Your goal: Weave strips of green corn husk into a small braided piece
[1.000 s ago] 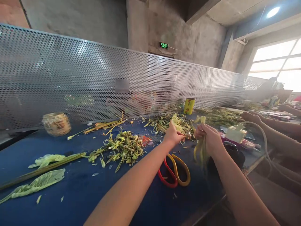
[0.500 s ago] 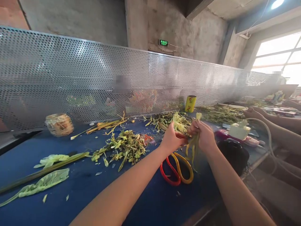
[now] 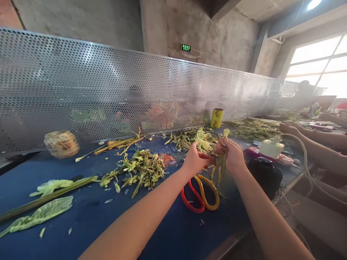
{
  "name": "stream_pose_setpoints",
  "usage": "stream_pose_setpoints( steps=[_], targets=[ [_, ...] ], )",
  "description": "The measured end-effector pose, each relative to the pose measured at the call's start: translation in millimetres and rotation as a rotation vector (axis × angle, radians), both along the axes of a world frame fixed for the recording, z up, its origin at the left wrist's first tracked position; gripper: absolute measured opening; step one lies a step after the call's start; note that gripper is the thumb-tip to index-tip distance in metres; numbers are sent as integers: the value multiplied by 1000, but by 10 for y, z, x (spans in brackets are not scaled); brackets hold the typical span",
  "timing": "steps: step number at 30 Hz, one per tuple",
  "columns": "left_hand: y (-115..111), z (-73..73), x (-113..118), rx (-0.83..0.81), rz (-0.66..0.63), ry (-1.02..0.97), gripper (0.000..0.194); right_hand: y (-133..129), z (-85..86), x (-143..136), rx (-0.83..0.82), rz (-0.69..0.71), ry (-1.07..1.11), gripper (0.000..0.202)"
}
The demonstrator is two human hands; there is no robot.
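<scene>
My right hand is closed around a small bunch of pale green and yellow plant strips. A pale tip sticks up above the fist, and thin ends hang down below. From the left, my left hand reaches in with its thumb raised; its fingers are at the side of the bunch, where the strips partly hide the fingertips. Scissors with one red and one yellow handle lie on the blue table just below my hands, their blades covered from view. A heap of plant scraps lies behind my hands.
To the left are curled green pieces, dried stalks, long leaves and a straw-filled jar. A yellow can stands by the perforated metal screen. At right are a black object, a white charger with cable, and another person's arms.
The view has turned slightly to the right, so things appear a little further left. Both hands keep nearly the same pose at the plant strips.
</scene>
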State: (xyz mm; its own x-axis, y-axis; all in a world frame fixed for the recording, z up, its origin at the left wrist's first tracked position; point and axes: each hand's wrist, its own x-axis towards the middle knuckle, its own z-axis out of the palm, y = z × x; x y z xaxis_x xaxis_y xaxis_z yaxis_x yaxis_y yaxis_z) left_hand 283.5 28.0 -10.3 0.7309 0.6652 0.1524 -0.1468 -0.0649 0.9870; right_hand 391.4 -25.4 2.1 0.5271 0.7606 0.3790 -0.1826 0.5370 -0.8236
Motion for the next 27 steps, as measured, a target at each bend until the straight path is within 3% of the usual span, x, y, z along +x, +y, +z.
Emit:
stream_pose_setpoints(
  steps=[8, 17, 27],
  targets=[
    [-20, -24, -20, 70, -76, -38, 94, 19, -34, 37, 28, 5, 64, 36],
    [-87, 24, 12, 102, -2, -12, 98, 14, -32, 42, 50, 21, 112, 34],
    [-62, -40, 40, 113, 13, -27, 112, 51, -72, 74, 79, 24, 115, 33]
  ],
)
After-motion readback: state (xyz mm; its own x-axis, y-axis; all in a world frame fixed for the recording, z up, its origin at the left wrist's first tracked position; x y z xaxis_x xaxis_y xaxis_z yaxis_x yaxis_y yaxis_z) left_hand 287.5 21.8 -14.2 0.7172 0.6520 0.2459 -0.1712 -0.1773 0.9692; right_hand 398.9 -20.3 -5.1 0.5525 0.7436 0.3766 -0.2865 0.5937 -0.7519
